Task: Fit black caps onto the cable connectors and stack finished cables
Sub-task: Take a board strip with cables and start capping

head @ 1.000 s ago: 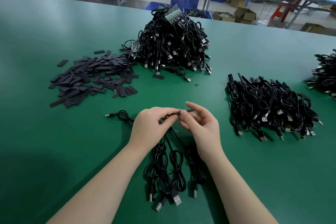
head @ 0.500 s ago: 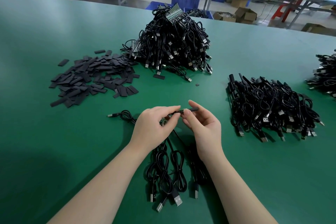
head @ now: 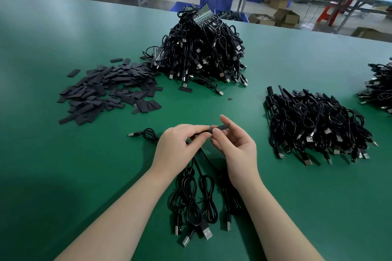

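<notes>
Item: black cap, a short sleeve held above the green worktop between both hands. Right hand — thumb and forefinger pinched on the cap's body. Left hand — fingers curled round the cable end that meets the cap's open mouth; the connector itself is hidden. Loose caps lie heaped far left, uncapped cables piled behind, finished cables stacked right; a few USB cables trail between the forearms. Handling, by judgement: cap light, soft-walled, easily flattened — hold at mid-body, lightly. Cable limp; grip just behind the connector so it stays straight.
</notes>
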Motion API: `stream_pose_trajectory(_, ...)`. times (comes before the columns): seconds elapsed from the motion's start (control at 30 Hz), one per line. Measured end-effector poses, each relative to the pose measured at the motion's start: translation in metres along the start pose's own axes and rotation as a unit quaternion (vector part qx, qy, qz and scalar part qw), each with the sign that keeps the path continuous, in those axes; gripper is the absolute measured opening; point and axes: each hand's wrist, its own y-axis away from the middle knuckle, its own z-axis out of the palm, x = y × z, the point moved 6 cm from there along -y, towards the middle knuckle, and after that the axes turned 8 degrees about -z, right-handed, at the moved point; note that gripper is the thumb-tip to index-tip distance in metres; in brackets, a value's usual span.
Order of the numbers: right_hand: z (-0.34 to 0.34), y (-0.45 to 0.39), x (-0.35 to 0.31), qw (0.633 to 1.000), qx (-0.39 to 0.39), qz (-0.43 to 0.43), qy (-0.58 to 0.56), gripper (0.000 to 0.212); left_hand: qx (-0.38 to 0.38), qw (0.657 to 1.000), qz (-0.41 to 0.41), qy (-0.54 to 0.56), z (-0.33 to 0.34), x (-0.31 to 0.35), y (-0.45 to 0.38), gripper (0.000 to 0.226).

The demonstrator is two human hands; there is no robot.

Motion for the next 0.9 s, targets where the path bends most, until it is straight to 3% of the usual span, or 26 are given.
stream_pose_trajectory(0.23,-0.005,0.000,0.002,0.999,0.036,0.013,-0.028,0.025,0.007,1.000,0.022,0.009,0.000,0.003,0.001,0.022)
stream_pose_trajectory(0.5,-0.003,-0.001,0.004,0.999,0.027,0.017,-0.034,0.026,0.050,0.999,0.014,0.016,-0.006,0.002,0.001,0.016)
stream_pose_trajectory(0.67,-0.001,0.000,0.006,0.995,0.034,0.050,-0.084,0.021,0.051,0.998,0.032,0.004,-0.006,0.007,0.003,0.013)
stream_pose_trajectory(0.9,-0.002,0.002,0.007,0.996,0.032,0.057,-0.060,0.018,0.042,0.998,0.045,-0.005,-0.005,0.009,0.003,0.013)
